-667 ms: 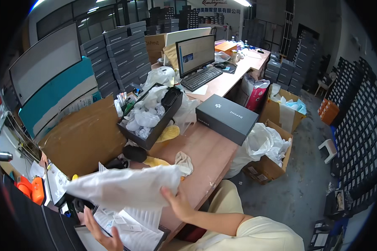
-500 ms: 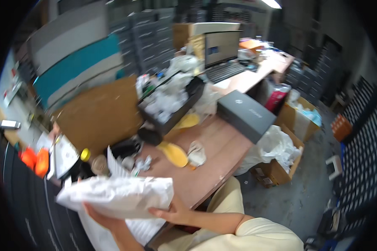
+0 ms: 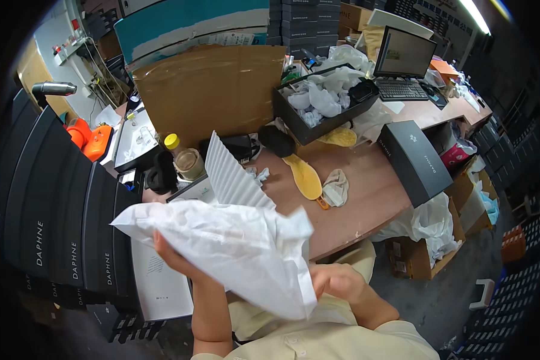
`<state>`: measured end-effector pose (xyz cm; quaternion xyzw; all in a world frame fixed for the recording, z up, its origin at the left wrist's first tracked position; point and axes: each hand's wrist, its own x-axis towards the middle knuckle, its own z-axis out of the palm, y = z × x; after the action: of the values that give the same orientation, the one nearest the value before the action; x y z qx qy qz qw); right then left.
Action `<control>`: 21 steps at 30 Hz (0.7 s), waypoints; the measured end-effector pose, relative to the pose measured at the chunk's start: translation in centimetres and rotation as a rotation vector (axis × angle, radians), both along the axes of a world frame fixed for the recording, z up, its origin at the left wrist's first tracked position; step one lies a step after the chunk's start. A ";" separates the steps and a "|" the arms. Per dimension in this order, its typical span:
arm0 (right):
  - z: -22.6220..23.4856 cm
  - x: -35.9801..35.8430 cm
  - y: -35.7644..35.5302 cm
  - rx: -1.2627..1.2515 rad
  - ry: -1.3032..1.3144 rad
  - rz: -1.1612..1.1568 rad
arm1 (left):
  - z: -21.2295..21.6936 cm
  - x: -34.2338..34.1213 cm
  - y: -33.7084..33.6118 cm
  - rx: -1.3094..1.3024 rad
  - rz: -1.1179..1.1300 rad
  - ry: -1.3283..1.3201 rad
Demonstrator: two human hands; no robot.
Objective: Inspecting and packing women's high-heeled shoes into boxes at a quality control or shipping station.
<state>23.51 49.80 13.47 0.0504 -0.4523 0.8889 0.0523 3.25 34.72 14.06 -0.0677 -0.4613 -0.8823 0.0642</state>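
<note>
1. A white paper bundle [image 3: 228, 255] is held aloft in front of the brown cardboard panel [image 3: 210, 90], on the person's side of it. Its pointed end is turned left; at its right end a loose paper corner is blurred.
2. The bundle is grasped from below near its left end by the left hand [image 3: 177, 258], whose fingers are partly hidden by the paper.
3. The bundle's lower right end is gripped by the right hand [image 3: 337, 281]; how its hidden fingers are placed cannot be told.
4. A pleated white sheet [image 3: 234, 174] is seen upright between the bundle and the panel.
5. Just in front of the panel, a clear jar [image 3: 189, 165] is set.
6. To the panel's right and nearer the person, a yellow insole [image 3: 306, 179] and a crumpled cloth [image 3: 336, 188] are laid on the tabletop [image 3: 372, 195].
7. Just right of the panel, an open dark box [image 3: 342, 118] is filled with crumpled white paper [image 3: 322, 99]; farther right, a closed dark box [image 3: 415, 162] is placed.
8. Left of the panel and nearer the person, dark boxes [image 3: 60, 198] are lined up.
</note>
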 end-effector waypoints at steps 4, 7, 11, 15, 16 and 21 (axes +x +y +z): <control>-1.5 -0.2 0.3 0.494 -0.246 -0.080 | 0.9 4.5 -0.6 0.426 -0.164 -0.117; -2.7 -0.8 0.2 0.706 -0.056 -0.051 | -0.6 6.4 -1.4 0.270 -0.039 -0.159; -3.6 -1.1 -2.5 0.716 -0.047 -0.162 | -0.6 6.6 -2.9 0.397 -0.163 -0.027; -4.5 -1.3 -1.5 0.715 0.087 -0.230 | -4.1 1.2 -7.7 -0.522 0.521 0.393; -4.4 -1.0 0.2 0.690 0.105 -0.217 | -4.1 -1.1 -10.5 -1.366 0.982 0.565; -3.5 1.8 6.0 0.567 -0.025 -1.054 | 2.2 -2.6 -12.9 -0.549 1.305 0.571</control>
<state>25.35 55.82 9.98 -0.1791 -0.6364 0.5885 0.4654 0.67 21.79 16.23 -0.0205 -0.5759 -0.4676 0.6702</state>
